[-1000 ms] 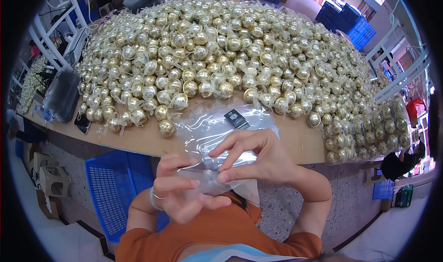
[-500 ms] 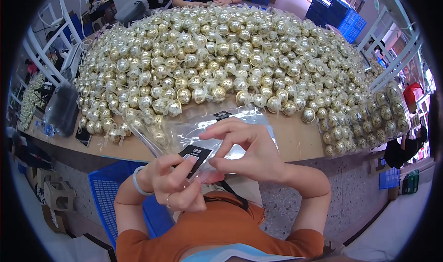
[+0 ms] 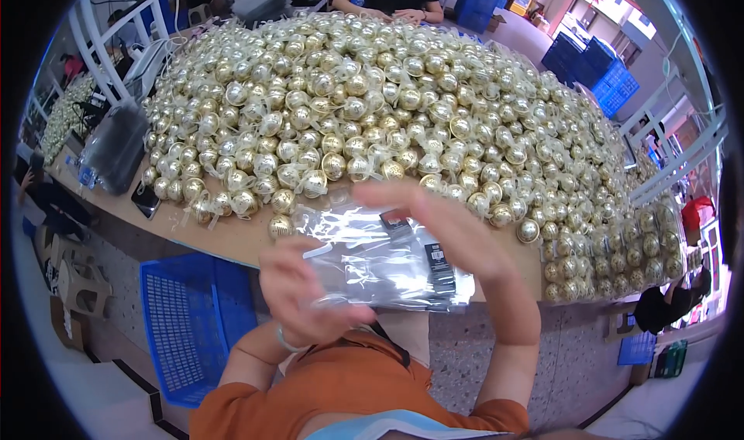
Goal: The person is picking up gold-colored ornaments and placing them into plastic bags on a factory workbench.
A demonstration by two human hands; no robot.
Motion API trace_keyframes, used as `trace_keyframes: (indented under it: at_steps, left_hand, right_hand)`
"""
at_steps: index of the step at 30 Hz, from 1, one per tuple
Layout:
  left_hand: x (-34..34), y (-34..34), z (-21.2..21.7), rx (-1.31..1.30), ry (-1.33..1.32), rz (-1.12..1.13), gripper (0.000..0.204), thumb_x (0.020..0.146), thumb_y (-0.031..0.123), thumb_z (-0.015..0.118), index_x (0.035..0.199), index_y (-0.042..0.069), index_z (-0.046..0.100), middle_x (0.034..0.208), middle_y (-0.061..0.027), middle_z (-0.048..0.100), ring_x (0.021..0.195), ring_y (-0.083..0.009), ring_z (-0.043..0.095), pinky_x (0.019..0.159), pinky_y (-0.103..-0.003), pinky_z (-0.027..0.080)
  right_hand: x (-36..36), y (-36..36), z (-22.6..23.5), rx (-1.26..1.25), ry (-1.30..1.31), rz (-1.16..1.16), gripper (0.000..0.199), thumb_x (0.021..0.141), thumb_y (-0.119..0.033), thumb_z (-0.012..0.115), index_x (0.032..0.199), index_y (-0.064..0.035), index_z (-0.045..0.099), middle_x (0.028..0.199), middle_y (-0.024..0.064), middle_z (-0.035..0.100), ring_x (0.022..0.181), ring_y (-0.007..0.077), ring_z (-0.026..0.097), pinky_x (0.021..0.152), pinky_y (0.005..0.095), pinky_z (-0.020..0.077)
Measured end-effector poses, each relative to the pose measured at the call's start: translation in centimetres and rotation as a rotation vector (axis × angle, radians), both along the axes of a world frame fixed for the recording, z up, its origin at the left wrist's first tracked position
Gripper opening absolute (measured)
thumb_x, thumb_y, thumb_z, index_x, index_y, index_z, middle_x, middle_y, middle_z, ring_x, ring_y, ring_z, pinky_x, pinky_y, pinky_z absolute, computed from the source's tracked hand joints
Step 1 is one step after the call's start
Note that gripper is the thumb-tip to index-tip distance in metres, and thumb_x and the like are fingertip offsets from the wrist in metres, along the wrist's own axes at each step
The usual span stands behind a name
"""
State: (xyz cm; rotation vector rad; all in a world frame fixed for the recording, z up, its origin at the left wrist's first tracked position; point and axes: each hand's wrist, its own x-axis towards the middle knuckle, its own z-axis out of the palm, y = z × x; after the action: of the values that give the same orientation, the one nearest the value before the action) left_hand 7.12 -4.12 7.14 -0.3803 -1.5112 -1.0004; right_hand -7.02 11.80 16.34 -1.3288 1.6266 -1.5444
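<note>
Clear plastic bags [image 3: 364, 266] lie flat and overlapping at the near edge of the table, glinting under the light. A black printed card [image 3: 439, 268] shows at their right end, and another dark card [image 3: 394, 220] near their far edge. By the bags' left end is my left hand [image 3: 298, 293], its fingers curved and smeared by motion; whether it grips a bag edge I cannot make out. My right hand [image 3: 446, 223] is raised above the bags' far right side, blurred, with fingers stretched out and nothing visible in them.
A large heap of gold balls in clear wraps [image 3: 349, 107] covers most of the table [image 3: 232, 235]. Clear packs of balls [image 3: 612, 258] stand at right. A phone [image 3: 146, 200] lies at left, a blue crate [image 3: 186, 324] below. Across the table sits a person [image 3: 391, 2].
My hands have parted. The carded clear bag my left hand pinched is no longer seen raised there; a black card now shows at the bags' right end. The view has shifted.
</note>
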Motion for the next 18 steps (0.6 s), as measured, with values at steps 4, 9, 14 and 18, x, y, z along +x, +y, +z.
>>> trace_keyframes:
  at_steps: [4,9,14,18]
  left_hand:
    - [-1.6,1.2,-8.0,1.053,-0.338,-0.278,0.039,0.092,0.021,0.073,0.116,0.008,0.046,0.104,-0.0035,0.047,0.099,-0.0158,0.048,0.081,-0.031,0.042]
    - [-0.1,2.8,-12.6,0.637,-0.840,0.004,0.025,0.103,0.019,0.054,0.121,0.004,0.045,0.119,-0.0092,0.043,0.105,-0.0201,0.048,0.098,-0.035,0.039]
    - [-0.7,-1.4,-9.1,0.017,-0.923,0.119,0.066,0.094,0.038,0.066,0.139,-0.002,0.040,0.137,-0.0296,0.037,0.125,-0.0489,0.037,0.111,-0.055,0.026]
    - [-1.6,-3.4,-9.6,-0.259,-1.137,0.000,0.081,0.096,0.057,0.054,0.153,0.003,0.033,0.151,-0.0371,0.030,0.141,-0.0587,0.022,0.114,-0.062,0.022]
  right_hand:
    - [-8.8,-9.9,-9.5,0.212,0.848,-0.202,0.052,0.083,-0.026,0.077,0.126,-0.0027,0.061,0.117,0.0144,0.060,0.114,0.0342,0.055,0.100,0.0434,0.0445]
    - [-10.3,-16.7,-17.1,0.451,1.256,0.073,0.060,0.075,-0.027,0.082,0.126,-0.0062,0.058,0.118,0.0148,0.058,0.116,0.0338,0.052,0.101,0.0440,0.0423]
    - [-10.4,-11.9,-14.6,0.118,0.784,-0.151,0.060,0.083,-0.026,0.078,0.134,-0.0075,0.053,0.122,0.0137,0.057,0.115,0.0318,0.056,0.100,0.0424,0.0440]
    - [-9.0,-2.3,-7.5,-0.090,-0.337,-0.325,0.063,0.098,-0.011,0.058,0.155,-0.0100,0.031,0.138,0.0132,0.054,0.126,0.0261,0.055,0.111,0.0410,0.0428]
